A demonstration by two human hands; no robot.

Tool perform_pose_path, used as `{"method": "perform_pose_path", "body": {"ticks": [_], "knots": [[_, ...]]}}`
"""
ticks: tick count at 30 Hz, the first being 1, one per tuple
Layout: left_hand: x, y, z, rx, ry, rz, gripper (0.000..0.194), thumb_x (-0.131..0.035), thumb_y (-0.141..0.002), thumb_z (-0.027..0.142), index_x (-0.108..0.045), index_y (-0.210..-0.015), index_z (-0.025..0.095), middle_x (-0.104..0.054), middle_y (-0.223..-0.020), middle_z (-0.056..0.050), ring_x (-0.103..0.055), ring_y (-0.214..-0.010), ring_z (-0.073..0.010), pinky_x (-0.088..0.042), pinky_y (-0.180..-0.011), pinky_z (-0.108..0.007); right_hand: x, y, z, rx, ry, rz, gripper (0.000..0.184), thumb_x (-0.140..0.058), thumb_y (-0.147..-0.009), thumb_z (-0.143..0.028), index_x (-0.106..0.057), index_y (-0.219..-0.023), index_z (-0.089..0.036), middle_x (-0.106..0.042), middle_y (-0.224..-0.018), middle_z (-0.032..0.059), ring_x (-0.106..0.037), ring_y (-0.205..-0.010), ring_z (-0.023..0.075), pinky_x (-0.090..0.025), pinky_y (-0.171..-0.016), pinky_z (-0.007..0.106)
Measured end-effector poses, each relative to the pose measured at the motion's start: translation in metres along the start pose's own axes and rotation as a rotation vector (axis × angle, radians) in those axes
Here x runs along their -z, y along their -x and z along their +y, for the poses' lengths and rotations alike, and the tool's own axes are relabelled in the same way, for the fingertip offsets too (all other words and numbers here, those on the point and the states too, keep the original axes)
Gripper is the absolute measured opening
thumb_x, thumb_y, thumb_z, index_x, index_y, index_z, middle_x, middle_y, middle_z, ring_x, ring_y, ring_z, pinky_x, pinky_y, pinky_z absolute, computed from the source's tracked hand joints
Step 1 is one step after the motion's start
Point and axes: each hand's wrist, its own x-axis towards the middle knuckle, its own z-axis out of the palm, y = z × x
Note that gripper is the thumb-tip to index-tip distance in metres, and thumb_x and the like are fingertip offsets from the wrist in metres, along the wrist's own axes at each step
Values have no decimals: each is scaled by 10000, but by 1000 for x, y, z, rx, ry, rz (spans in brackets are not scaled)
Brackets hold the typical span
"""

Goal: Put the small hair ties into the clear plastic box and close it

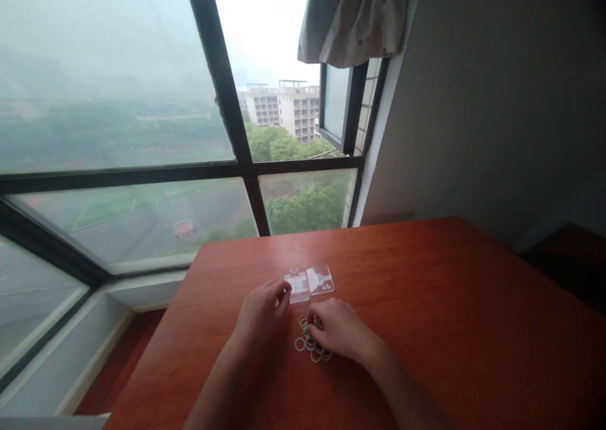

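A small clear plastic box (298, 289) lies on the table with its transparent lid (320, 280) opened out to the right. My left hand (262, 305) is at the box's left edge, its fingers curled and the thumb against the side. Nearer to me is a loose pile of small pale rings (315, 355), greenish and whitish, that look like hair ties. Over the pile's upper right part is my right hand (338, 326), thumb and forefinger closed in a pinch among the rings. Its fingers hide part of the pile, and what lies between the fingertips is hard to see.
The reddish-brown wooden table (426, 291) reaches up to a dark-framed window (250, 168). One pane (336, 101) stands open under a curtain (355, 19). A grey wall (464, 114) rises on the right. Trees and buildings show outside.
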Motion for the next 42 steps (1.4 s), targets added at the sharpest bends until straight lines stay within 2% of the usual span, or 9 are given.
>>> {"method": "perform_pose_path", "body": {"ticks": [4,9,17,22,27,29,35,42], "knots": [[0,0,1,12,32,17,178,-463,-859,228,-632,-819,188,-652,-786,-38,-566,-682,-147,-386,-635,-230,1,-3,2,-40,-111,70,106,-572,-809,-250,-664,-806,-197,-691,-743,9,-592,-662,130,-322,-582,219],[-5,0,14,-36,201,5,201,-472,-889,271,-643,-838,178,-631,-741,-21,-524,-632,-123,-387,-614,-219,0,-11,11,-122,-222,279,94,-549,-833,-232,-630,-801,-195,-602,-625,-17,-541,-592,118,-331,-572,212],[-20,-2,21,-64,385,10,135,-533,-846,217,-648,-803,160,-631,-720,-9,-518,-615,-104,-393,-586,-201,-5,-14,13,-40,-361,397,81,-562,-814,-220,-620,-771,-183,-535,-570,-40,-503,-538,107,-322,-531,205],[-21,-3,15,-27,374,65,129,-535,-832,221,-629,-765,163,-613,-681,3,-517,-586,-106,-393,-568,-207,-5,-13,13,-36,-358,401,88,-559,-820,-226,-627,-782,-187,-561,-586,-35,-513,-544,106,-325,-539,206],[-21,-7,-5,88,252,290,162,-535,-842,288,-636,-791,171,-623,-715,-9,-531,-599,-124,-407,-591,-231,-3,-14,20,-103,-289,366,92,-569,-811,-231,-638,-765,-192,-593,-600,-20,-536,-566,117,-329,-556,210],[-24,-10,-14,125,217,345,176,-533,-840,302,-645,-802,172,-622,-731,-15,-537,-609,-132,-412,-598,-239,-2,-14,22,-123,-258,339,81,-577,-802,-220,-648,-775,-195,-613,-616,-14,-548,-580,121,-332,-569,212],[-32,-16,-25,178,174,337,168,-534,-828,292,-657,-816,178,-611,-732,-10,-544,-618,-140,-414,-601,-246,0,-12,22,-127,-215,274,95,-564,-805,-199,-652,-770,-195,-646,-645,-3,-571,-604,121,-337,-579,205],[-29,-12,-25,181,191,338,176,-532,-833,306,-651,-818,177,-618,-735,-14,-545,-614,-144,-413,-601,-252,7,-7,23,-103,-204,197,117,-553,-787,-158,-663,-756,-185,-673,-668,4,-581,-605,115,-336,-564,198]]}}
